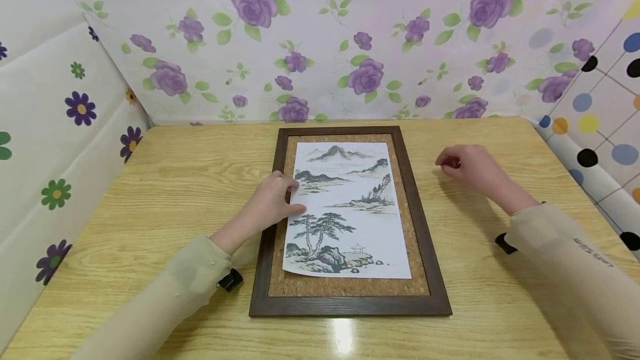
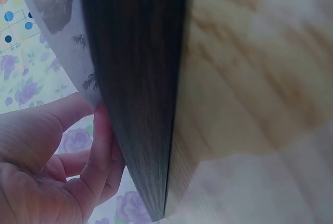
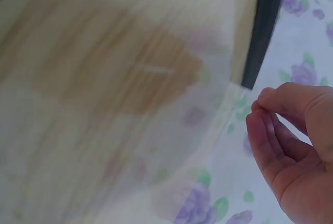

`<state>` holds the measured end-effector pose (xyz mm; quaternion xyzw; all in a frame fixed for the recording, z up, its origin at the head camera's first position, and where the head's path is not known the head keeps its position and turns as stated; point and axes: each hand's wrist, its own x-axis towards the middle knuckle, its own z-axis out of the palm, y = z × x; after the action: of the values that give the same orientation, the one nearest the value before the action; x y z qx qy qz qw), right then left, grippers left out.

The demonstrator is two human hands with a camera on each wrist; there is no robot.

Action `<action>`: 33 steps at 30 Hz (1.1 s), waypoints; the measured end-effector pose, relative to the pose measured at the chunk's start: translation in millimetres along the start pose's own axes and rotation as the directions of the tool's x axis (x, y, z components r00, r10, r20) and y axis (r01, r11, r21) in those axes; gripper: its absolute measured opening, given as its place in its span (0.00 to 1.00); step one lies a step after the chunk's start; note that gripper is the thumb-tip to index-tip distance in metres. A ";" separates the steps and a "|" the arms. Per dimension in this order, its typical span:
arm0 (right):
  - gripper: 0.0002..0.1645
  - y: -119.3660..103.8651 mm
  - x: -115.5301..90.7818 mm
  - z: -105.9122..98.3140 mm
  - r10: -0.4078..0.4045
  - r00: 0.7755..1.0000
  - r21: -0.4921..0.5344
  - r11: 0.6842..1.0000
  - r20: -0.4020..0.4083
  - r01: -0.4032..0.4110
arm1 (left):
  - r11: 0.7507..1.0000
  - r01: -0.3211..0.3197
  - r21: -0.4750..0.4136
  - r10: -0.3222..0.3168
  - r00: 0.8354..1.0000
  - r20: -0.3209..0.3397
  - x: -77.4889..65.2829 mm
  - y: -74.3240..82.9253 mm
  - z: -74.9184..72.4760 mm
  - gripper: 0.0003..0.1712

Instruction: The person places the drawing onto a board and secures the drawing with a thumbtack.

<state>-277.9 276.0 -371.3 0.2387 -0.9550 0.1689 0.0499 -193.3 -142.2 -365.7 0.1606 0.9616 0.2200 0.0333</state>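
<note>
A sheet of paper (image 1: 350,232) printed with an ink landscape of mountains and pines lies on a cork board (image 1: 350,288) with a dark brown wooden frame (image 1: 345,307). Its lower left corner curls up slightly. My left hand (image 1: 272,199) reaches over the frame's left side, thumb and fingertips spread apart and touching the paper's left edge. In the left wrist view, the left hand's thumb and index fingertip (image 2: 101,114) meet the paper beside the frame. To the right of the board, my right hand (image 1: 472,165) hovers with thumb and fingertips (image 3: 266,92) together; nothing shows between them.
The board stands on a light wood-grain table (image 1: 190,171). Behind it rises a wall covering (image 1: 320,43) with purple roses; a flowered panel (image 1: 45,149) borders the left and a dotted one (image 1: 600,121) the right. Dark wrist bands (image 1: 230,280) show at both cuffs.
</note>
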 end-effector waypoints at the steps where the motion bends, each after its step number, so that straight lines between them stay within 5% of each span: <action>1: 0.07 -2.9 1.3 0.1 -0.001 1.000 0.009 1.000 -0.001 0.001 | 1.000 0.004 -0.003 -0.004 1.000 0.002 -0.2 0.0 0.2 0.26; 13: 0.06 -47.6 19.6 3.9 -0.071 0.996 0.083 0.994 -0.054 0.075 | 0.999 0.024 -0.043 -0.024 1.000 0.006 -0.6 -1.6 1.4 0.24; 23: 0.07 -78.2 53.0 5.0 -0.069 0.998 0.196 0.978 -0.006 0.069 | 0.999 0.021 -0.039 -0.021 1.000 -0.005 -1.0 -0.1 0.5 0.23; 33: 0.09 -90.8 75.5 7.2 -0.114 0.993 0.161 0.981 0.011 0.111 | 0.999 0.033 -0.030 -0.033 0.999 0.006 0.1 0.1 1.1 0.23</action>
<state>-301.6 165.1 -337.6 0.2972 -0.9238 0.2395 0.0305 -193.2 -141.7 -366.7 0.1446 0.9607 0.2332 0.0420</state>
